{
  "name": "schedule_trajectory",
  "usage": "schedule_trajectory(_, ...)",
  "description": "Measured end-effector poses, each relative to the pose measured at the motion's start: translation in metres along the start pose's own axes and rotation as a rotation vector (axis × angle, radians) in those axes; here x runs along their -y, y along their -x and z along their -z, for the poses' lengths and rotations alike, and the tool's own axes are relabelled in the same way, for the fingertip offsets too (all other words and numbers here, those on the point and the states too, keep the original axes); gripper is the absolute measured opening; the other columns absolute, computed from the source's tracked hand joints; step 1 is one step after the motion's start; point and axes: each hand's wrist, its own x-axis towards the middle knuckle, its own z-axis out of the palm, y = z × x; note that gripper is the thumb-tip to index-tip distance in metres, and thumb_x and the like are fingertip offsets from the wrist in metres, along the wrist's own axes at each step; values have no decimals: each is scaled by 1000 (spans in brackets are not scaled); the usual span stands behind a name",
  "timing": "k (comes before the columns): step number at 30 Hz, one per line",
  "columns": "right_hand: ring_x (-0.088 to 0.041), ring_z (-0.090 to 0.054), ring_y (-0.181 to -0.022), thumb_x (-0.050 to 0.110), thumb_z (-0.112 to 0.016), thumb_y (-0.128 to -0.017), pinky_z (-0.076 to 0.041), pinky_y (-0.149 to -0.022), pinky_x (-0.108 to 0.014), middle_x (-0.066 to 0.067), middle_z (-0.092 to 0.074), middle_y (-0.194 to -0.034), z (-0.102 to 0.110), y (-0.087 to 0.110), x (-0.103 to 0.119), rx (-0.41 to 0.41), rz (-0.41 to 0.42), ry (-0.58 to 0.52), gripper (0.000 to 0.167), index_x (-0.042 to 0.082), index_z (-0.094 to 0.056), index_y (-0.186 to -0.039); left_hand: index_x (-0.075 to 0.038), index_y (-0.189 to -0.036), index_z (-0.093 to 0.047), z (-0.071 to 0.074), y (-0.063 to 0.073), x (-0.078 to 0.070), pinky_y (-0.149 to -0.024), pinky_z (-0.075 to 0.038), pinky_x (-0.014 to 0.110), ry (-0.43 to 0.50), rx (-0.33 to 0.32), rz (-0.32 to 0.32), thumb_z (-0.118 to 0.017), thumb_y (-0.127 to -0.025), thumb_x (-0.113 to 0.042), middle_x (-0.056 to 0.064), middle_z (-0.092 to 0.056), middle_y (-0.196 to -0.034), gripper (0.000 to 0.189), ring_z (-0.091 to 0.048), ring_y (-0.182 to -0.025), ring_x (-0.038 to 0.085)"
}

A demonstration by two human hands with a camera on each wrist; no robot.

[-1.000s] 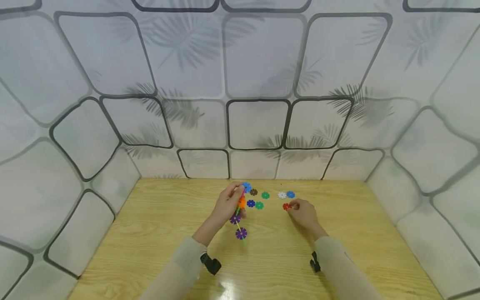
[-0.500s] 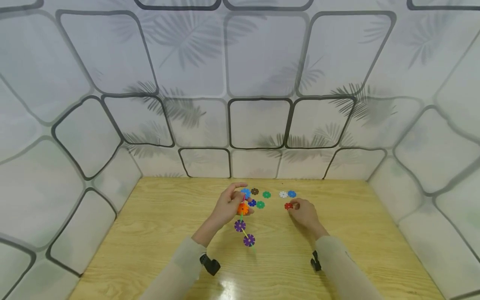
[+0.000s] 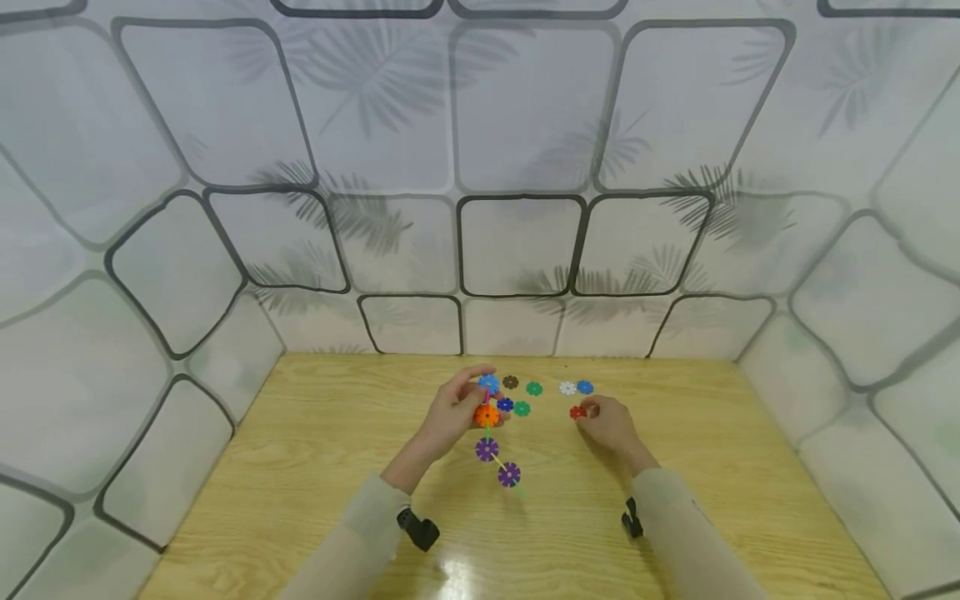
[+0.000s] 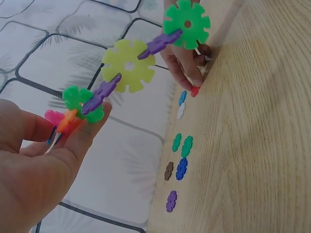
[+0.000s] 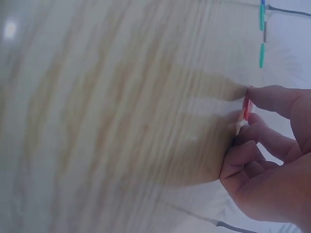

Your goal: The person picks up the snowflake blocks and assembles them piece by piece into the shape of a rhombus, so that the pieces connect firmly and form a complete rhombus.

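Disc chain: a string of notched discs (image 4: 129,66), held up above the table (image 3: 337,500), left of the scene's middle; it runs from the left hand (image 3: 453,410) toward the near side, its free end slanting right.
Chain order: from the hand outward, light-blue disc (image 3: 489,383), pink disc (image 4: 54,117), orange disc (image 3: 487,415), then green, purple, yellow, purple and green, joined edge to edge at angles.
Left hand: thumb and fingers pinch the chain's far end around the pink disc, one finger stretched along the far side of the light-blue one.
Red disc: at the tabletop (image 3: 577,412), on the right, just beyond the right fingertips.
Right hand: low at the table (image 3: 611,425), narrow, thumb and finger pinching the red disc's edges.
Right-hand neighbours: white disc (image 3: 567,387) and blue disc (image 3: 585,387), side by side on the far side of the red one.
Middle group: brown disc (image 3: 510,382) and one green disc (image 3: 534,388) farther off; dark-blue disc (image 3: 505,404) and another green disc (image 3: 521,408) nearer.
Loose purple disc: on the tabletop (image 4: 171,201), seen from the left wrist.
Forearms: pale sleeves (image 3: 348,542), a black wrist camera (image 3: 417,529) at each cuff.
Backdrop: pale, with dark rounded outlines and grey leaf shapes (image 3: 517,250), behind the table and along both sides.
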Motion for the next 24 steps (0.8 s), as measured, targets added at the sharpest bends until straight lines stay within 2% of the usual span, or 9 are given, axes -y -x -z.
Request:
schedule_trajectory(5,-30,-66,-91,6,-74,-91,-58,-82,-49,-20,-69,-101,1,3,0,-12,34,-46,25,-5,-64,-112,-5,-154,-48,0,0,0,-93,-62,57,-13,-27,-14,-40,-114,-5,27,-66,-122,41,-75,-108,45)
schedule_trajectory(11,-28,-71,-90,2,-72,-93,-62,-80,-40,-18,-74,-99,-2,5,4,-57,99,-133,14,-3,-68,-106,-5,-154,-49,-2,1,-1,-87,-66,46,-22,-58,-4,-40,-113,-3,28,-67,-123,41,-73,-112,48)
schedule_trajectory(16,-25,-72,-87,4,-73,-95,-59,-72,-29,-17,-77,-100,0,10,21,-107,168,-162,17,-3,-74,-110,-5,-153,-50,-3,0,-1,-90,-65,50,-13,-78,5,-42,-113,-3,31,-67,-128,41,-73,-112,49)
schedule_trajectory(24,-19,-69,-89,10,-75,-97,-56,-73,-21,-12,-76,-102,4,22,57,-136,193,-205,10,4,-74,-105,-3,-152,-50,-3,-2,-1,-90,-64,51,3,-97,18,-43,-112,-3,30,-65,-138,40,-75,-109,45)
